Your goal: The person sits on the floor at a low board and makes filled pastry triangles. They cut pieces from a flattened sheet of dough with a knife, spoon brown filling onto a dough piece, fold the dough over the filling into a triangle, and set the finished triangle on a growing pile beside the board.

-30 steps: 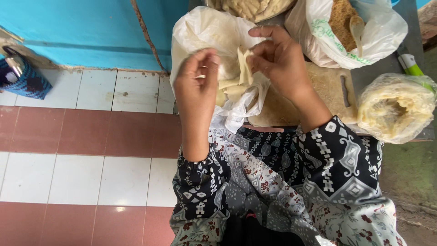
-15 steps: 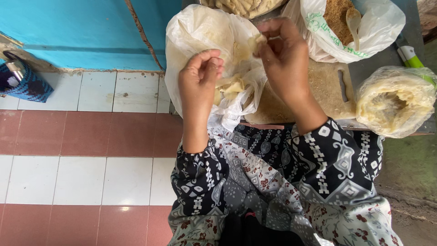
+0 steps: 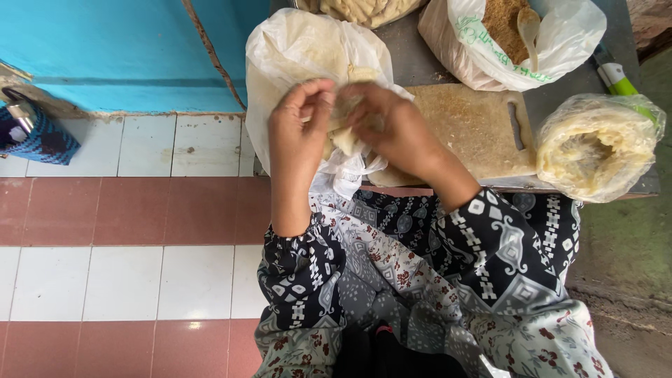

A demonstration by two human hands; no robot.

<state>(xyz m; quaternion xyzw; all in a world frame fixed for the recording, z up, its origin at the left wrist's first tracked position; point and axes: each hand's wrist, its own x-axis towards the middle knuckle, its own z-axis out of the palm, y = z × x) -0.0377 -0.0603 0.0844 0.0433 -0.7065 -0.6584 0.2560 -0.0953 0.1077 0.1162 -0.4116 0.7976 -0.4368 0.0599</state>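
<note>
white plastic bag (image 3: 294, 52) of pale dough sheets, both left hand (image 3: 299, 133) and right hand (image 3: 392, 126) pinching one sheet (image 3: 344, 138).

Single view, head-worn camera, facing steeply down over the person's chest and patterned sleeves. Close range: the left hand (image 3: 297, 133) and right hand (image 3: 392, 126) sit in upper centre, near the lens. The table (image 3: 560, 105) runs along the top right, its near edge crossing mid-frame. Tiled floor (image 3: 119, 259) fills the left, blue wall (image 3: 112, 49) top left.
</note>
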